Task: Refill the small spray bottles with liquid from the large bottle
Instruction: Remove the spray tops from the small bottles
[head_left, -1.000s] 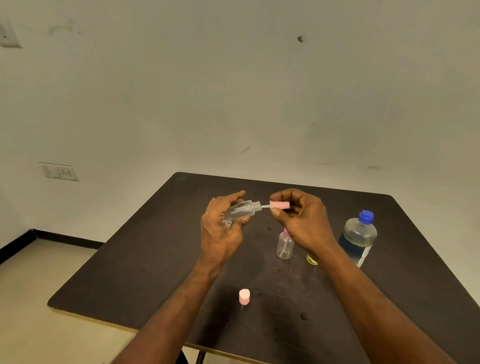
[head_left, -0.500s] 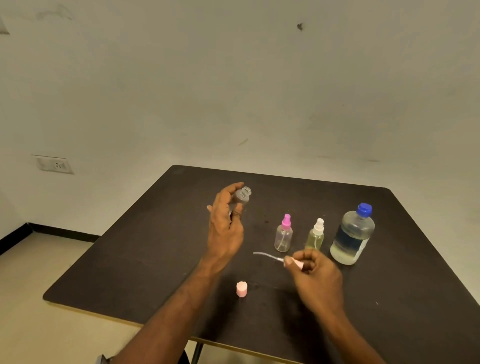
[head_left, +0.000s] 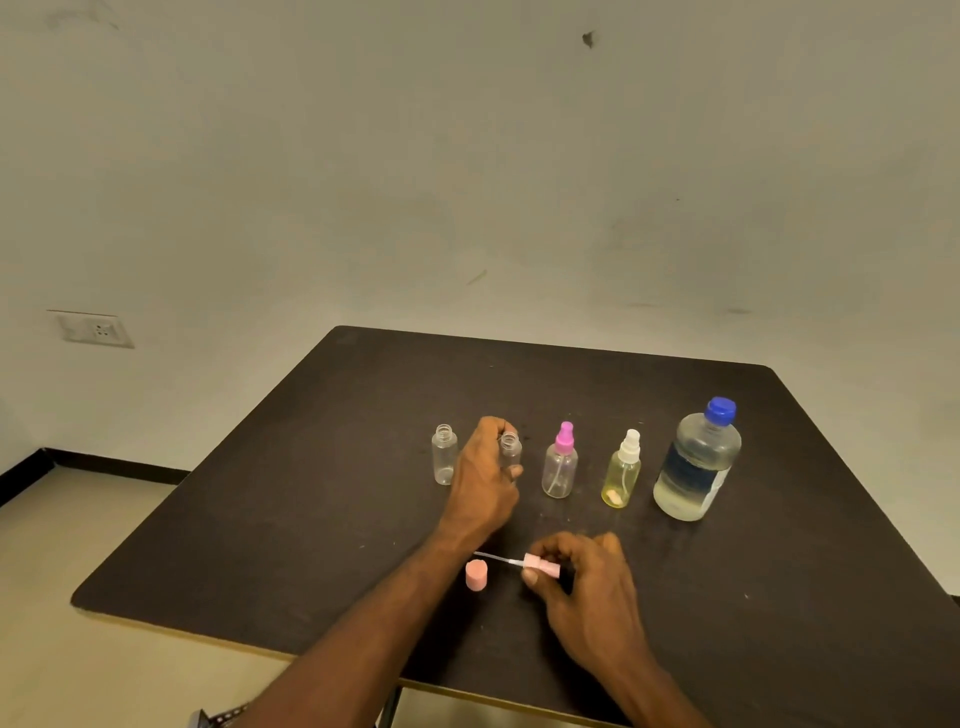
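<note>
Lowered: L hand (head_left: 485, 478) fingers grip open bottle (head_left: 511, 451) on table (head_left: 311, 493); R hand (head_left: 587, 587) pinches sprayer (head_left: 540, 565) near front edge.

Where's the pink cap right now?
Head view: the pink cap stands on the table near its front edge, just left of the spray pump in the right hand.

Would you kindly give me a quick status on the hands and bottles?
Left hand grips an open small bottle on the table. Right hand pinches the pink spray head low. Large bottle capped, untouched. Nothing blocking.
</note>
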